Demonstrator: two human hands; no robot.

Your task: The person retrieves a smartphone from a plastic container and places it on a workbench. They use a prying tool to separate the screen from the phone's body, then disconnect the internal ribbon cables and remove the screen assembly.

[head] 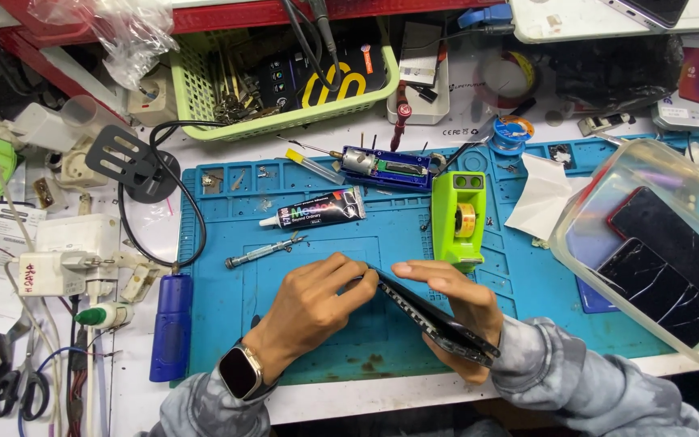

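1. On the blue work mat (228, 324) at the middle of the bench, two bare hands hold a dark phone (434, 320) tilted up on its long edge, well above the mat surface.
2. The right hand (455, 311) cups the phone from below and behind, its fingers stretched flat along the upper edge, so it is closed around the device.
3. The left hand (313, 303), with a smartwatch (242, 372) on its wrist, is curled with fingertips pinched at the phone's upper end; whether a small tool sits between them cannot be told.
4. Just beyond the hands stands a green tape dispenser (459, 217) with a yellow roll in it.
5. A black tube of adhesive (317, 212) lies on the mat to the left of the dispenser, and a small metal screwdriver (262, 252) lies near it, just above the left hand.
6. A blue rotary tool (386, 166) rests along the mat's far edge.
7. At the right, a clear plastic tub (576, 210) holds phones with cracked black screens (661, 279), overlapping the mat's corner.
8. A green basket (196, 89) of parts sits behind the mat, and a blue handled tool (170, 328) lies just off the mat's left edge.
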